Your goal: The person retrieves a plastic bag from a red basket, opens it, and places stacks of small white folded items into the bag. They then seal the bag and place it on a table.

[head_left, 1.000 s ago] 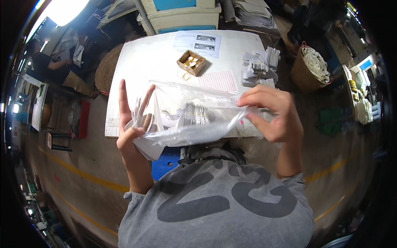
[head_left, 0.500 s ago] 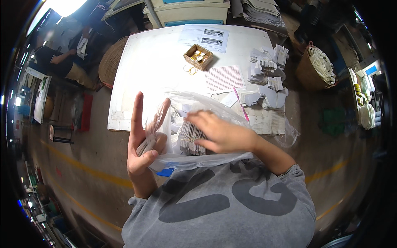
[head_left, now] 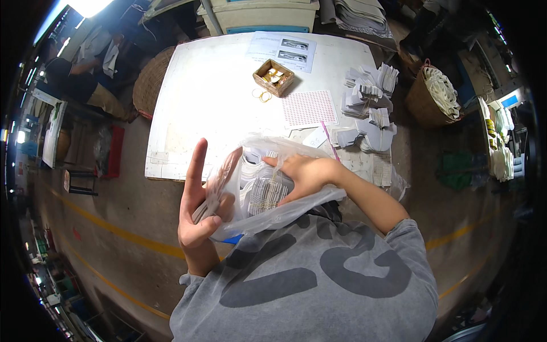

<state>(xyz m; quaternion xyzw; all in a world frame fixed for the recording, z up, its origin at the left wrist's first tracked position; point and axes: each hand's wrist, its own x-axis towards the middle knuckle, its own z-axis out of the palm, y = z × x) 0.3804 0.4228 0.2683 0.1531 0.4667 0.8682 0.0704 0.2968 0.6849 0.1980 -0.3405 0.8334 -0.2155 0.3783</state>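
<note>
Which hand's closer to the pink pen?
Right. The right hand reaches into the open plastic bag, just left of the pink pen and nearer the person; the left hand grips the bag's left side, much farther left.

The head view looks steeply down from close above the shirt (head_left: 302,310), facing across the tabletop (head_left: 211,102) to its far edge, its fisheye sweep taking in floor (head_left: 131,208) beyond both side edges.
</note>
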